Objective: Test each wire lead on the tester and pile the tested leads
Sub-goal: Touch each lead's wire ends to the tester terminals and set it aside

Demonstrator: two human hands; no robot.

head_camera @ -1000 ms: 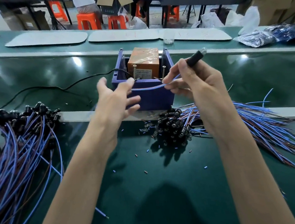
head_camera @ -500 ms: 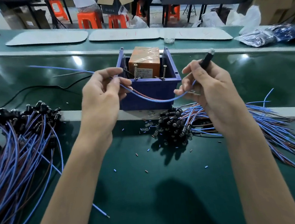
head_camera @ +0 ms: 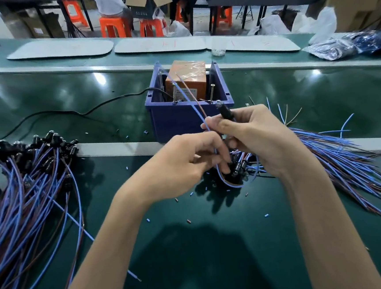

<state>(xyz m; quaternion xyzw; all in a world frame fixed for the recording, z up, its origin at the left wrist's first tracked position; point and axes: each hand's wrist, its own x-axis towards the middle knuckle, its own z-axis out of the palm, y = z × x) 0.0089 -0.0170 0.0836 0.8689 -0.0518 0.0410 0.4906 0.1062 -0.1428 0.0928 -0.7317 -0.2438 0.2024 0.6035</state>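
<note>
The tester is a blue box (head_camera: 183, 122) with an orange block (head_camera: 187, 80) and two upright screw posts (head_camera: 175, 92) inside. My right hand (head_camera: 262, 138) grips one wire lead by its black cap (head_camera: 225, 113), just in front of the box. The lead's blue and brown wires (head_camera: 194, 107) loop down beneath my hands and rise with their free ends over the tester. My left hand (head_camera: 184, 165) pinches that loop with curled fingers. A pile of leads (head_camera: 27, 186) lies at the left. Another pile (head_camera: 338, 154) fans out to the right, its black caps under my hands.
A black cable (head_camera: 71, 112) runs left from the tester across the green belt (head_camera: 194, 247). Small bits of cut insulation lie scattered on the belt. White mats (head_camera: 61, 49), a small cup and plastic bags (head_camera: 349, 45) sit on the far side.
Both hands have dropped and come together in front of the tester. The lead, earlier stretched between them, is now bent into a loop with its free ends pointing up over the box.
</note>
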